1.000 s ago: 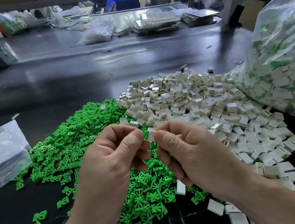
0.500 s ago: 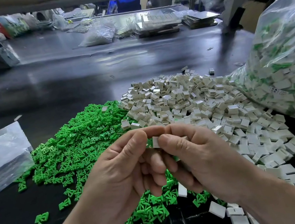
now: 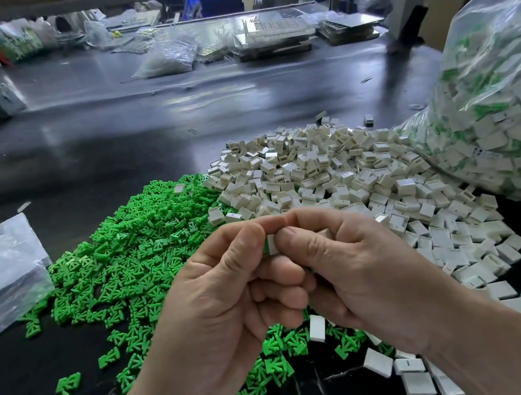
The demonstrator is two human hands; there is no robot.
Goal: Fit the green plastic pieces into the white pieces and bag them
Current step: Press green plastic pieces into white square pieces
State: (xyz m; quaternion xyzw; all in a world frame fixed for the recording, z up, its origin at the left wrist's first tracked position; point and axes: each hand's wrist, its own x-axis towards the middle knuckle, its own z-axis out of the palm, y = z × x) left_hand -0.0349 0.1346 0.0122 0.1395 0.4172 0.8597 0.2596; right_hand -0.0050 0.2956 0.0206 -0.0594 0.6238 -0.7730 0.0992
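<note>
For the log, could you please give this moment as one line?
left hand: pinching white piece | right hand: pinching same piece | bag: holds assembled pieces

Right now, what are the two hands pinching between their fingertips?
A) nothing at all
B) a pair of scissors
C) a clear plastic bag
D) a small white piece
D: the left hand and the right hand meet at the fingertips on a small white piece, held up over the green pile.

Matt green plastic pieces (image 3: 143, 249), smooth white plastic pieces (image 3: 335, 177), glossy dark tabletop (image 3: 122, 131), clear crinkled plastic bag (image 3: 510, 83).
</note>
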